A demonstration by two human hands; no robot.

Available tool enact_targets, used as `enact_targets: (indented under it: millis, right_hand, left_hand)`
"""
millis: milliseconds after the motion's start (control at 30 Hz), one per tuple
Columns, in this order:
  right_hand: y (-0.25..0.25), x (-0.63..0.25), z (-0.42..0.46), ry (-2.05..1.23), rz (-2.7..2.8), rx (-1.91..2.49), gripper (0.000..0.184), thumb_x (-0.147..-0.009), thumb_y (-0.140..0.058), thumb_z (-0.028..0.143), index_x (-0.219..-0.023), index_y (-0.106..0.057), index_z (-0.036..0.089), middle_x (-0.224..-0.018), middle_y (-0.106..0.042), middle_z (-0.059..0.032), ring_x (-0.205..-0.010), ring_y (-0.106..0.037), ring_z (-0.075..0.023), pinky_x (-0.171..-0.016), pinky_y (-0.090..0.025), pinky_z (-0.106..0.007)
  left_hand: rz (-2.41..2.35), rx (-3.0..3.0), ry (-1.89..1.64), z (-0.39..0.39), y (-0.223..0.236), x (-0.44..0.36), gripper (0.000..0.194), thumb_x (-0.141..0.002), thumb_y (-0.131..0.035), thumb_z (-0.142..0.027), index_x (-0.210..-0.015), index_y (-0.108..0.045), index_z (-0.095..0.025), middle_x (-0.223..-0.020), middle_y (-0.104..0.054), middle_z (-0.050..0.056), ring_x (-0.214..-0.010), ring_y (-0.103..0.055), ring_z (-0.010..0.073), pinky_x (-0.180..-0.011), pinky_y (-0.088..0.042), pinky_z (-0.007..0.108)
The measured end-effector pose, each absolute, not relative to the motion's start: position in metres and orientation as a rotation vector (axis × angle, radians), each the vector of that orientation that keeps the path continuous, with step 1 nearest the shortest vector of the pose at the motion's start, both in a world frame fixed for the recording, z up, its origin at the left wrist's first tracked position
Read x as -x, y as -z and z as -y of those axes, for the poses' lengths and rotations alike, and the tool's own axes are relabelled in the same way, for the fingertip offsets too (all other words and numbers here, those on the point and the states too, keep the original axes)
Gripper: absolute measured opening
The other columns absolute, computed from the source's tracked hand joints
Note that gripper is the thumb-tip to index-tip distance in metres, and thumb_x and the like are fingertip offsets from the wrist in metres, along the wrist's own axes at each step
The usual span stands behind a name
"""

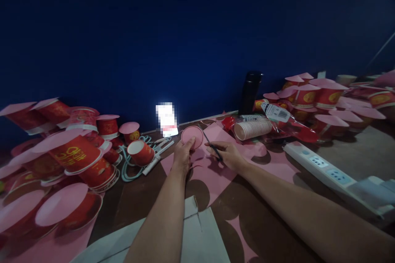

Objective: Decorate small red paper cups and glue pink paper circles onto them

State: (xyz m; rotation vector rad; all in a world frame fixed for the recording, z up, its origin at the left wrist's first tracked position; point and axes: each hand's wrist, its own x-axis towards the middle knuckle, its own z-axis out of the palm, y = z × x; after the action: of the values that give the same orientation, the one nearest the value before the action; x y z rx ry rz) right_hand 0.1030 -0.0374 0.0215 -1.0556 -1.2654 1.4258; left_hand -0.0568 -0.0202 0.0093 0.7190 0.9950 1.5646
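Observation:
Near the middle of the table, my left hand grips a round pink piece with a darker red rim, thumb across its face. Whether a cup sits behind it I cannot tell. Just to the right, my right hand pinches a thin dark pen-like tool that slants up toward the disc's right edge. Its tip is too fine to make out. Beneath both hands lies a pink paper sheet with round holes cut out of it.
Red paper cups topped with pink discs crowd the left; more cups stand at right. Nearby are a lying red cup, cables, a blurred bright screen, a black bottle, stacked cups and a power strip.

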Motion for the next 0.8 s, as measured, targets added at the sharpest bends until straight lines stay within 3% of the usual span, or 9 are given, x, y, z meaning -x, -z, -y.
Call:
enact_targets:
  millis: [800]
  right_hand:
    - [-0.0218,-0.1037,0.0396,-1.420,1.304,1.017,0.056,-0.061,-0.077,0.042,-0.106,-0.071,0.009,-0.059,-0.056,0.0010,-0.051,-0.048,-0.0081,-0.045,-0.031,-0.021]
  left_hand:
    - [-0.995,-0.672,-1.572,0.0196,-0.0100,0.0556,0.043,-0.054,-0.083,-0.038,-0.084,-0.064,-0.014,-0.068,-0.063,0.000,-0.055,-0.055,0.0105,-0.054,-0.042,0.024]
